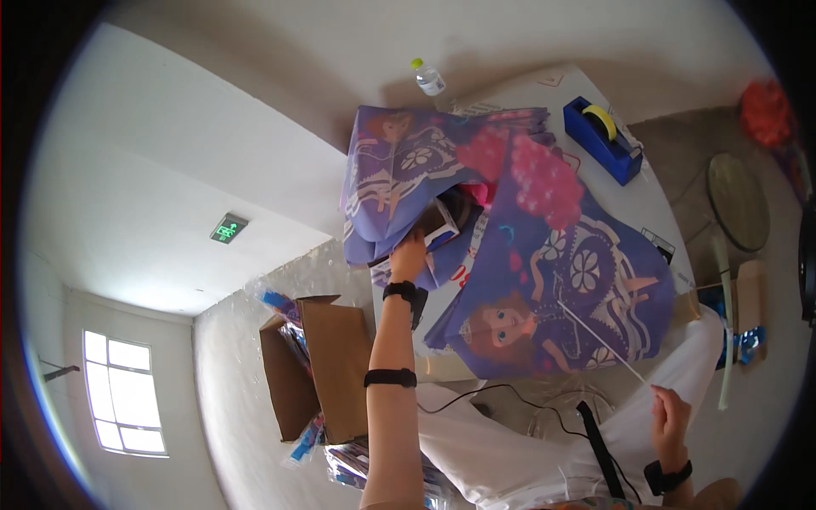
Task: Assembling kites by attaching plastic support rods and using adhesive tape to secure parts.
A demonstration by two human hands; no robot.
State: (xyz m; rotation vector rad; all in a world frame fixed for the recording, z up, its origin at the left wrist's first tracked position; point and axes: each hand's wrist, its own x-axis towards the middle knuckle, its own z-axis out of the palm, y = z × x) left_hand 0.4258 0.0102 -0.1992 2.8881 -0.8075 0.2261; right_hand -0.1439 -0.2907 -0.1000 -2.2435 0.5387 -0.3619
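While your right hand [670,418] pinches one end of a thin white stick [605,342], its other end lies over the purple printed sheet [548,272], which spreads across the table [544,89] to the near edge. Your left hand [407,255] reaches in beside the folded purple pile [404,166] at the far left, next to a dark-and-white item [440,225]; its fingertips are hidden, so you cannot tell whether they grasp anything. A sharp pull there could drag the pile out of line, and a low sweep of the stick could snag or crease the sheet. Knocking the blue tape dispenser [602,140], far right, might shift it onto the print.
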